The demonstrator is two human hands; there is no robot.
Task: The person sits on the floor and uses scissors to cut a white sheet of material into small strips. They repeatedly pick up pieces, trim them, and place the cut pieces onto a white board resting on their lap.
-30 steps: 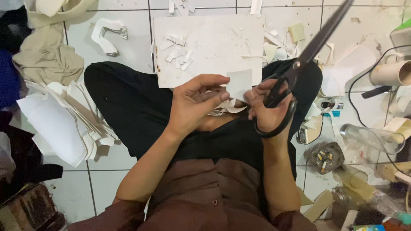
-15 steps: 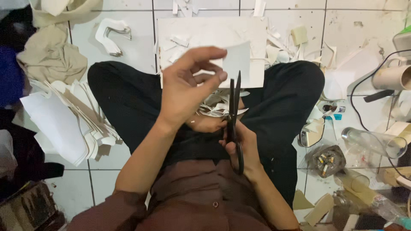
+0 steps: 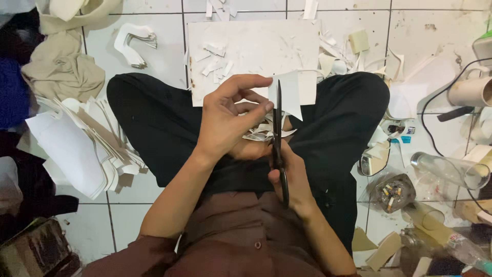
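Note:
I sit cross-legged on a tiled floor in black trousers. My left hand [image 3: 230,115] pinches a small white paper piece [image 3: 289,95] at its left edge, above my lap. My right hand [image 3: 287,177] grips the handles of black scissors [image 3: 279,133], blades pointing away from me and set against the paper's left side. White paper offcuts [image 3: 264,133] lie in my lap under the hands.
A white board [image 3: 246,61] with scraps lies on the floor ahead. A stack of white and tan sheets [image 3: 82,143] lies at my left, beige cloth [image 3: 61,72] beyond it. At right are an ashtray [image 3: 392,191], a clear glass [image 3: 451,169], a cable and cardboard bits.
The scissors swung from pointing up to the right with blades apart to upright at the paper. My left hand rose a little with the paper piece.

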